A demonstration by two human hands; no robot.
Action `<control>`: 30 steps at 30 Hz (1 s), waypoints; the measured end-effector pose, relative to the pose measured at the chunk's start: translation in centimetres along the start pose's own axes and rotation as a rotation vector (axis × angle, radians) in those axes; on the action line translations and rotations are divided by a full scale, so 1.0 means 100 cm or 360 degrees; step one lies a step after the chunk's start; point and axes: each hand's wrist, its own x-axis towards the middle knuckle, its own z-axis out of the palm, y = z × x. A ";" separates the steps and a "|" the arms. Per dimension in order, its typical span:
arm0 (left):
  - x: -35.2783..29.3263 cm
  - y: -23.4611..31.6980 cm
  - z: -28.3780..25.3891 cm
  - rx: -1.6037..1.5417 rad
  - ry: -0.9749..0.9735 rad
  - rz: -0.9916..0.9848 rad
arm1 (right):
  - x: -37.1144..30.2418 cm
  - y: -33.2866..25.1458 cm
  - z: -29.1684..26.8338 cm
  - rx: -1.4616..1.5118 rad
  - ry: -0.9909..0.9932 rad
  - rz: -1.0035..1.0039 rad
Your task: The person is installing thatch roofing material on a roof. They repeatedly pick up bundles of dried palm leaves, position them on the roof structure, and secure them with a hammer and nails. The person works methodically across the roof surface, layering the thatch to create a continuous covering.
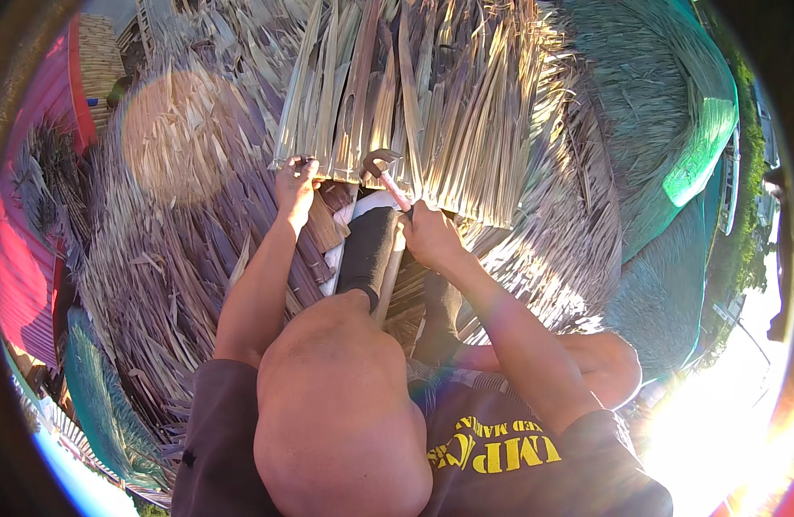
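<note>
A panel of dry palm thatch lies ahead of me, its long leaf strips running away from a straight near edge. At the left end of that edge, my left hand is closed, fingertips pinching the rim; whether a nail sits between them is too small to tell. My right hand grips a claw hammer by its handle. The hammer's dark head is over the panel's near edge, to the right of my left hand. Below the edge, wooden strips show through a gap.
My dark-socked foot rests at the gap by a pale beam, with my bent knee between my arms. Older thatch slopes away on both sides. Green netting covers thatch at right; a red corrugated roof stands left. Sun glares lower right.
</note>
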 end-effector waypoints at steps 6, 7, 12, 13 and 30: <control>-0.023 0.041 -0.012 -0.0032 -0.0195 -0.0404 | 0.008 -0.006 0.009 0.0017 -0.0028 0.0028; -0.026 0.048 -0.013 0.0213 -0.0267 -0.0456 | 0.008 -0.004 0.009 0.0030 -0.0020 0.0007; -0.020 0.039 0.008 0.1212 -0.0488 0.1064 | 0.010 0.003 0.017 0.0128 -0.0056 -0.0028; -0.014 0.031 0.013 0.1337 -0.0546 0.1036 | 0.010 0.002 0.019 0.0137 -0.0059 -0.0023; 0.011 -0.022 0.015 0.1300 -0.0687 0.1143 | 0.004 -0.013 0.013 0.0364 0.0157 -0.0336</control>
